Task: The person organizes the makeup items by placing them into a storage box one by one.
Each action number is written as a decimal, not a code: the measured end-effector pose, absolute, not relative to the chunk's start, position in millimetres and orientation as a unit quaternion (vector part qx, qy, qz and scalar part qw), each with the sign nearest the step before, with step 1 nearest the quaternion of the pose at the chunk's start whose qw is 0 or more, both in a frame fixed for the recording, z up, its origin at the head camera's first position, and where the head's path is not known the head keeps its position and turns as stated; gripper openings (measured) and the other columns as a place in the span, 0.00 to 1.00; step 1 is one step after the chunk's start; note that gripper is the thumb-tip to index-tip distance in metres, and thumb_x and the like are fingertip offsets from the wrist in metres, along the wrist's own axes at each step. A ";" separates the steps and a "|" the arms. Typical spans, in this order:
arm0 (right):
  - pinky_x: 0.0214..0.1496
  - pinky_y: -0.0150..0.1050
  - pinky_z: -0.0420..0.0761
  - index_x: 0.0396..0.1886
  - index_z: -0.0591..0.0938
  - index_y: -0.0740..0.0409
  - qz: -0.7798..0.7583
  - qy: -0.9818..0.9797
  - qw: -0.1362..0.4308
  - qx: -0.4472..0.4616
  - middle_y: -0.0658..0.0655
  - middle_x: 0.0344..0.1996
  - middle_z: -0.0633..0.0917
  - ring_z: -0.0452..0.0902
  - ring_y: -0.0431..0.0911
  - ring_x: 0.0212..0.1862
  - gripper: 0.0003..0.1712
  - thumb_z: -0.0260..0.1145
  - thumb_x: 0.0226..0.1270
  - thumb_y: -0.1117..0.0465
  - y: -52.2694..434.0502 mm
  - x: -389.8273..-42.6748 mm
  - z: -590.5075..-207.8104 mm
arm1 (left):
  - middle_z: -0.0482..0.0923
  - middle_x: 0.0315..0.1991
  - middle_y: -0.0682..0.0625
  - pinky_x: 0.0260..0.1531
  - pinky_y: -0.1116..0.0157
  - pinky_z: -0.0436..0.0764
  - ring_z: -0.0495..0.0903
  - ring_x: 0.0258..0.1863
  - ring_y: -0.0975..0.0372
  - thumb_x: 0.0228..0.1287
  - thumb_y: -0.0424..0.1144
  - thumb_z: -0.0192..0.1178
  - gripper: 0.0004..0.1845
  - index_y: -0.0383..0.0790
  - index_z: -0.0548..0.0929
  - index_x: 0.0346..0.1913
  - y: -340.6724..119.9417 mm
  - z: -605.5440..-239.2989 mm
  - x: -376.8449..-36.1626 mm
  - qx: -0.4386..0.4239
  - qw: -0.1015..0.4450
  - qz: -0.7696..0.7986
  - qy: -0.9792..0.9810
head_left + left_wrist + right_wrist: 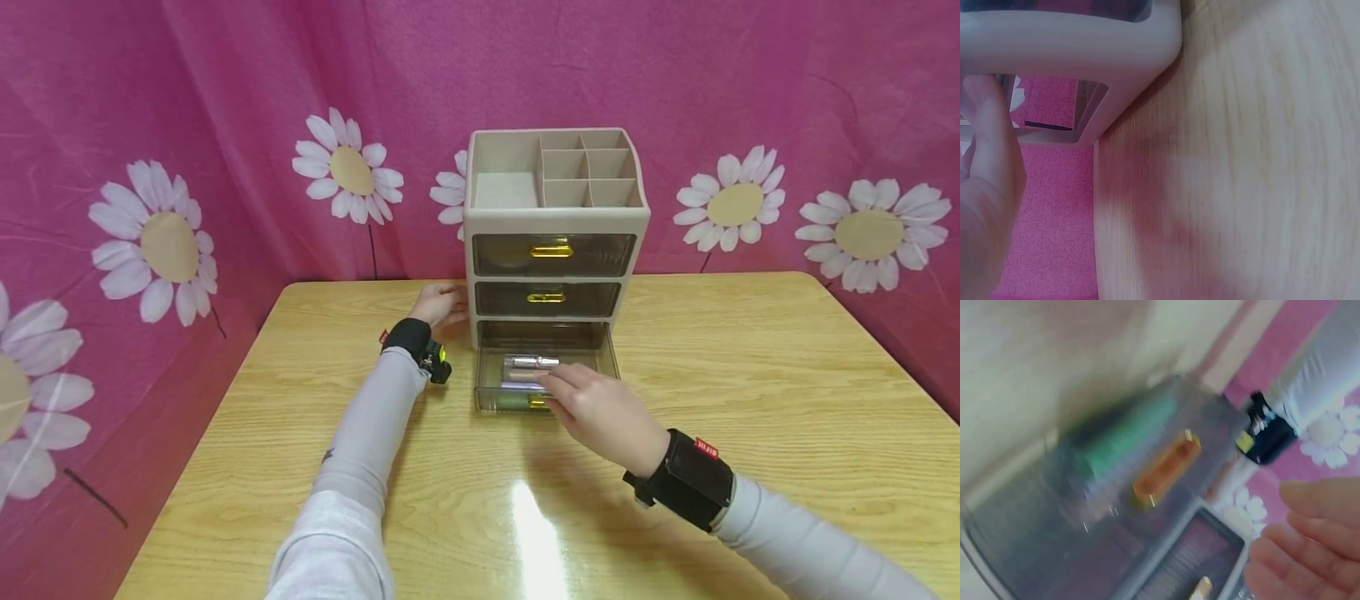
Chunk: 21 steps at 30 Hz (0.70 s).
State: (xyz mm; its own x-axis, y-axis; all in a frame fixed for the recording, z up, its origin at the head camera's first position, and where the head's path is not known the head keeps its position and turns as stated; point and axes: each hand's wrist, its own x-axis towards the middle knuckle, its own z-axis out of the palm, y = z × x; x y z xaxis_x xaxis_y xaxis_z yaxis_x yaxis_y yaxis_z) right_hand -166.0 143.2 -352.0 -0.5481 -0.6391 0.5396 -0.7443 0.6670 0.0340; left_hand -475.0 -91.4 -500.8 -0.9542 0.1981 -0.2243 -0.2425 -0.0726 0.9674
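Note:
A beige desktop organizer (557, 214) stands on the table with its clear bottom drawer (609, 360) pulled out. Inside that drawer lie several slim tubes, among them a silvery one (534, 362); a green item (1132, 440) shows blurred through its front. My left hand (441, 305) is at the organizer's left side; in the left wrist view its thumb (986, 103) lies by an opening in the frame. Over the drawer's right front hovers my right hand (600, 412), fingers loosely bent near the yellow handle (1166, 469). Nothing shows in its grasp.
Two closed drawers with gold handles, the upper (551, 250) and the middle (546, 297), sit above the open one. Divided compartments (587, 165) top the organizer. A pink flowered cloth (420, 67) hangs behind the wooden table (750, 375).

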 end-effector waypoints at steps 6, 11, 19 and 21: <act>0.40 0.38 0.81 0.39 0.81 0.67 0.075 -0.881 0.241 0.400 0.59 0.36 0.82 0.80 0.50 0.39 0.15 0.71 0.48 0.70 139.2 -159.7 -371.9 | 0.77 0.44 0.40 0.37 0.61 0.82 0.80 0.40 0.54 0.63 0.31 0.54 0.27 0.32 0.63 0.64 -91.9 -492.2 -465.8 -0.006 0.146 0.732 0.665; 0.42 0.38 0.81 0.43 0.80 0.67 0.060 -0.891 0.225 0.389 0.60 0.40 0.82 0.79 0.50 0.42 0.22 0.69 0.44 0.77 140.2 -159.3 -385.5 | 0.72 0.53 0.38 0.48 0.60 0.77 0.75 0.49 0.52 0.67 0.29 0.48 0.24 0.31 0.61 0.66 -80.2 -427.3 -401.9 -0.031 0.148 0.711 0.687; 0.41 0.35 0.81 0.43 0.81 0.68 0.042 -0.891 0.232 0.387 0.60 0.40 0.81 0.78 0.50 0.42 0.26 0.67 0.37 0.83 141.9 -163.6 -396.6 | 0.66 0.60 0.35 0.54 0.61 0.73 0.70 0.55 0.51 0.69 0.28 0.42 0.24 0.30 0.57 0.67 -74.5 -369.2 -347.2 -0.044 0.163 0.694 0.699; 0.41 0.35 0.81 0.43 0.81 0.68 0.038 -0.890 0.236 0.389 0.60 0.40 0.81 0.77 0.50 0.42 0.26 0.67 0.37 0.83 141.9 -165.3 -398.2 | 0.66 0.60 0.36 0.53 0.61 0.74 0.71 0.54 0.52 0.69 0.28 0.43 0.24 0.30 0.58 0.67 -75.7 -376.4 -354.8 -0.045 0.162 0.698 0.696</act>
